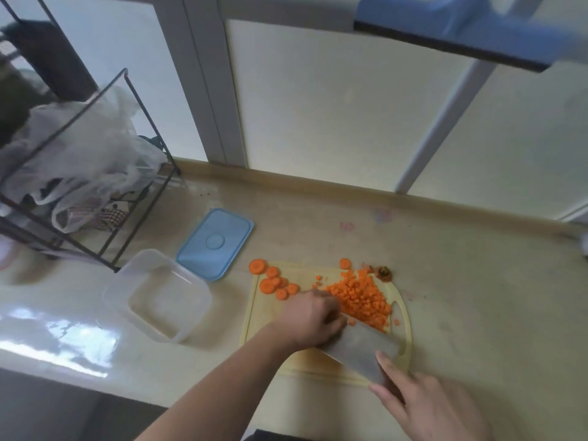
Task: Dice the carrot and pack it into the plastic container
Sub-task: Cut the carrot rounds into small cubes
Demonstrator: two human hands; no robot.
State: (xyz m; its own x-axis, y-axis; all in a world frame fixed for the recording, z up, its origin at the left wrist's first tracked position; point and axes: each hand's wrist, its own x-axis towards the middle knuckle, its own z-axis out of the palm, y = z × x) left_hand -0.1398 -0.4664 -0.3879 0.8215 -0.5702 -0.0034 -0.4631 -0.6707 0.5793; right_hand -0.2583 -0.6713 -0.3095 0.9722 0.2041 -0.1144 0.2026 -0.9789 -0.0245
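A pale cutting board (pixel 264 313) lies on the counter with a heap of diced carrot (pixel 362 297) at its far right. Several round carrot slices (pixel 273 281) sit at its far left corner. My left hand (pixel 311 316) is on the board, its fingers curled down over carrot pieces at the heap's near edge. My right hand (pixel 426 399) grips a broad knife (pixel 359 348), one finger lying along the blade. The blade sits tilted right beside my left fingers. The clear plastic container (pixel 159 300) stands open left of the board.
The blue lid (pixel 214 243) lies flat behind the container. A carrot end (pixel 383 272) sits off the board's far right corner. A black wire rack (pixel 95 173) with plastic bags stands at the left. A blue shelf edge (pixel 461 36) hangs overhead.
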